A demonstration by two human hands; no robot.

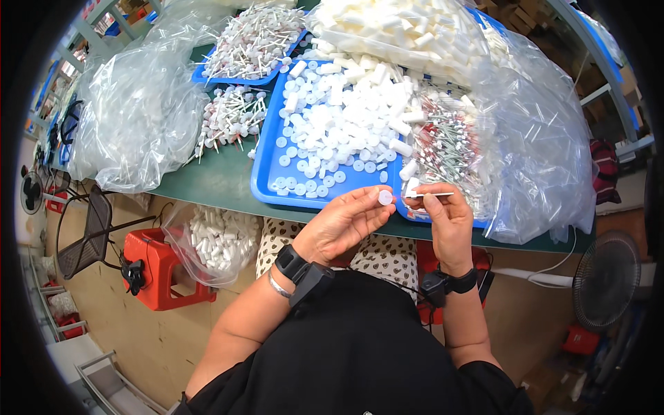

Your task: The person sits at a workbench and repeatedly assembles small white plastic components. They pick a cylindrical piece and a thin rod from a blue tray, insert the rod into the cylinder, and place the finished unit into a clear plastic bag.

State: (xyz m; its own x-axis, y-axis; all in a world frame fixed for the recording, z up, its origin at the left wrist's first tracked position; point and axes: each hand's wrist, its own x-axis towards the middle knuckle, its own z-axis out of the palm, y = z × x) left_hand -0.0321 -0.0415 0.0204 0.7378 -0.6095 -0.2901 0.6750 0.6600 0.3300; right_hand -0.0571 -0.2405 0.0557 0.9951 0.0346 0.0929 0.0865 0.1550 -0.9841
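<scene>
My left hand (pixel 346 225) pinches a small round translucent white disc (pixel 385 198) between thumb and fingertips, just over the front edge of a blue tray (pixel 266 181). Close by on the right, my right hand (pixel 448 225) is closed on a thin white stick part (pixel 430 195), with a white block-like end (pixel 413 187) pointing toward the disc. A small gap separates the two pieces. Many loose discs (pixel 311 138) and white foam-like cylinders (pixel 370 97) lie in the tray. Beside them, to the right, is a pile of thin stick parts (pixel 449 149) with red and white ends.
A smaller blue tray (pixel 259 79) at the back left holds finished-looking stick parts (pixel 256 41). Clear plastic bags (pixel 135 117) cover the table's left and right sides. A bag of white cylinders (pixel 225 238) hangs beside a red stool (pixel 155 263). A fan (pixel 605 280) stands at right.
</scene>
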